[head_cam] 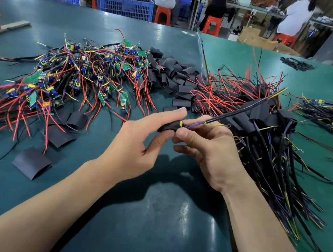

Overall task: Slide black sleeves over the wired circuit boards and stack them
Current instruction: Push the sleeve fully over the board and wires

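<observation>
Sleeved board [168,126] lies crosswise; wires rightward.

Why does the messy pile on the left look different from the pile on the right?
The left pile shows bare green boards and lots of red wires; the right pile has boards hidden in black sleeves. The left pile is a tangle; the right pile's wires mostly lie one way. Both rest on the green table.

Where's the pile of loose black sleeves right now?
In the head view, the pile of flat black sleeves lies on the green table, centre-far, between the heap of bare green circuit boards on the left and the stack of sleeved boards on the right.
</observation>
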